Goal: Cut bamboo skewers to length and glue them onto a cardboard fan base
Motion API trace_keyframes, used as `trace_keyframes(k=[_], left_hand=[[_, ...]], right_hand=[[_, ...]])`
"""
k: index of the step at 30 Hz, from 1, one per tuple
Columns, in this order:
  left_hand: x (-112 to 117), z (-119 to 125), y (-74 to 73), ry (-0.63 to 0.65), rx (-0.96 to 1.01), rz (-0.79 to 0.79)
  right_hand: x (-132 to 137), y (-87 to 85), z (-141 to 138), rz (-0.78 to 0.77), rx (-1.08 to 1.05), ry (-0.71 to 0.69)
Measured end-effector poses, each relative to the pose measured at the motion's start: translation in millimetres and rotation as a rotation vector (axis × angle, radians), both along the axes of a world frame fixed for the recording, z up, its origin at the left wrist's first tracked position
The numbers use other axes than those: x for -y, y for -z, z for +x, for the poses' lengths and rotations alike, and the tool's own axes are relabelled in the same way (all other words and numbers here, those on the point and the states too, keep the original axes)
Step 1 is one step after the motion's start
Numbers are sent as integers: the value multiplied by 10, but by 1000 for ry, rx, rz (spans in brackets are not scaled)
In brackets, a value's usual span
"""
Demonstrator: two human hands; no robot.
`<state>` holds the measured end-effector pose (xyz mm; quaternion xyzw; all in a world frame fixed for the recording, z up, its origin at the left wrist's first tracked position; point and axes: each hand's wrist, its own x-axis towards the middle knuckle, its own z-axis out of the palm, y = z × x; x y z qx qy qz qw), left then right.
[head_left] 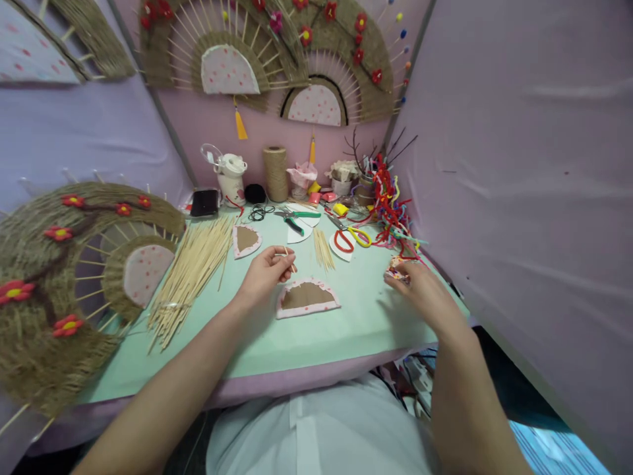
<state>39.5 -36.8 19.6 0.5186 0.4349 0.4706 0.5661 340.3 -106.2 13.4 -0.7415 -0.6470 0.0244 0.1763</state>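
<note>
My left hand (270,268) is closed in a pinch on a short thin wooden stick (293,267). Just below it lies a half-round cardboard piece (307,297) edged with pink-spotted white fabric. Over at the right side of the table, my right hand (413,280) has its fingers around a small thing with a colourful pattern (397,270); its kind I cannot make out. A smaller fabric-edged cardboard piece (246,241) rests left of centre. Cut short sticks (324,251) form a little pile between my hands.
Long bamboo sticks (192,270) lie bundled at left, beside a twine-covered fan (84,277). Further back are green-handled pliers (293,223), scissors (351,236), a twine spool (275,173) and tangled red pipe cleaners (388,198). More fans (222,66) hang on the pink wall.
</note>
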Motion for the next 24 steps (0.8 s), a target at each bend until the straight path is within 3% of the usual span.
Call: trace_keyframes(k=[3, 6, 10, 15, 19, 24], left_hand=[[-76, 84, -165, 35, -46, 47], [-185, 130, -188, -8, -15, 30], [-314, 141, 21, -80, 65, -45], [-340, 101, 242, -52, 34, -110], [-326, 58, 257, -35, 33, -139], [-309, 44, 222, -43, 74, -157]], right_hand=[[46, 19, 328, -82, 135, 177], [57, 116, 416, -171, 176, 245], [-18, 322, 394, -231, 175, 236], [-135, 484, 398, -170, 153, 234], [-154, 468, 400, -198, 100, 196], [-33, 299, 327, -69, -142, 17]])
